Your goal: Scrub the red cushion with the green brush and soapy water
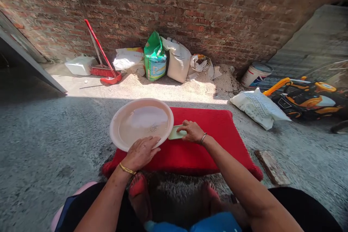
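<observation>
A wide pale pink basin (115, 128) holds murky water with a small patch of dark specks (153, 128). It sits over the left part of a low surface covered with red cloth (209, 123). My left hand (143, 150) is closed over the basin's near right rim, thumb on the outer side. My right hand (192, 131) has its fingers curled on a pale green, flat oblong piece (175, 133), which lies on the cloth right beside the basin. My palm and fingers cover its right end, so its exact kind is unclear.
Against the brick wall stand a green bag (155, 58), a white sack (179, 61), a red broom (100, 70) and a dustpan (111, 78). To the right lie another sack (259, 107), a toy excavator (307, 98) and a brick (272, 167). My feet (139, 192) are near the cloth's front edge.
</observation>
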Motion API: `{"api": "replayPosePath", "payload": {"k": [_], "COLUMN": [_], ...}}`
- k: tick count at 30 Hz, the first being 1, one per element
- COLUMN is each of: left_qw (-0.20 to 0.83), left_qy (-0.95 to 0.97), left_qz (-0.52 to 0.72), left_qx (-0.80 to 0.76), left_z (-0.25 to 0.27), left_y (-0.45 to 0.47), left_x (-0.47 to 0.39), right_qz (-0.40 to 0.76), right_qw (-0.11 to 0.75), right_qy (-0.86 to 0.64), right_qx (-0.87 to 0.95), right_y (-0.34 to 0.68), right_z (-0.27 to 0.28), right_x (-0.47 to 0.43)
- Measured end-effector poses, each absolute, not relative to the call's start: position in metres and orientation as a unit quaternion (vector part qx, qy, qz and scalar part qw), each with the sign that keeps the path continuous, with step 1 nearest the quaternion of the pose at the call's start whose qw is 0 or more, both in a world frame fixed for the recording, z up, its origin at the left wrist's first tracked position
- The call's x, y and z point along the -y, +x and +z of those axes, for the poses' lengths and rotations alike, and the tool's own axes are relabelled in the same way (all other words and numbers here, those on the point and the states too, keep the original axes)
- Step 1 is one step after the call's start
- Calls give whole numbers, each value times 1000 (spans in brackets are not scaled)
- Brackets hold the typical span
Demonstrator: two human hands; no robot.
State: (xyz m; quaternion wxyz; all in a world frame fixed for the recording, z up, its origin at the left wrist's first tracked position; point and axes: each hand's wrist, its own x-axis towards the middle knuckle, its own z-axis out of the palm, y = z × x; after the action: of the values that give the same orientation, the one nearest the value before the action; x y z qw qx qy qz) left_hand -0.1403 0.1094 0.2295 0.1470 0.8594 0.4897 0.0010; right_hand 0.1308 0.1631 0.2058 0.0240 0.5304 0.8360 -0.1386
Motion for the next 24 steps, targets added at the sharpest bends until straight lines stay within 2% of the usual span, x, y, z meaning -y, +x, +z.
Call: {"api": "replayPosePath", "payload": {"k": [4, 10, 12, 15, 17, 19, 21, 24], "left_qw": [148, 153, 145, 120, 102, 90, 84, 85], "left_qy": [859, 861, 862, 864, 866, 869, 871, 877], "left_qz": [6, 26, 19, -6, -21, -25, -19, 7], "left_qx": [-489, -484, -486, -489, -489, -487, -484, -473], "left_z": [227, 219, 219, 220, 220, 218, 215, 208], "left_y": [-143, -147, -148, -147, -148, -149, -150, -152], "left_x": [-110, -113, -112, -110, -110, -111, -113, -118], "right_qz": [-180, -218, -193, -122, -85, -88, -118, -120], "right_qw": [34, -9, -6, 54, 61, 14, -44, -61], "right_qy": [544, 703, 772, 864, 888, 866, 808, 742], "right_qx": [-819, -677, -605, -485, -449, -491, -576, -657], "right_y": [154, 327, 387, 440, 436, 400, 340, 242], "right_z": [199, 189, 190, 199, 206, 209, 208, 201], "right_x": [-186, -132, -101, -68, -64, -74, -96, -131]}}
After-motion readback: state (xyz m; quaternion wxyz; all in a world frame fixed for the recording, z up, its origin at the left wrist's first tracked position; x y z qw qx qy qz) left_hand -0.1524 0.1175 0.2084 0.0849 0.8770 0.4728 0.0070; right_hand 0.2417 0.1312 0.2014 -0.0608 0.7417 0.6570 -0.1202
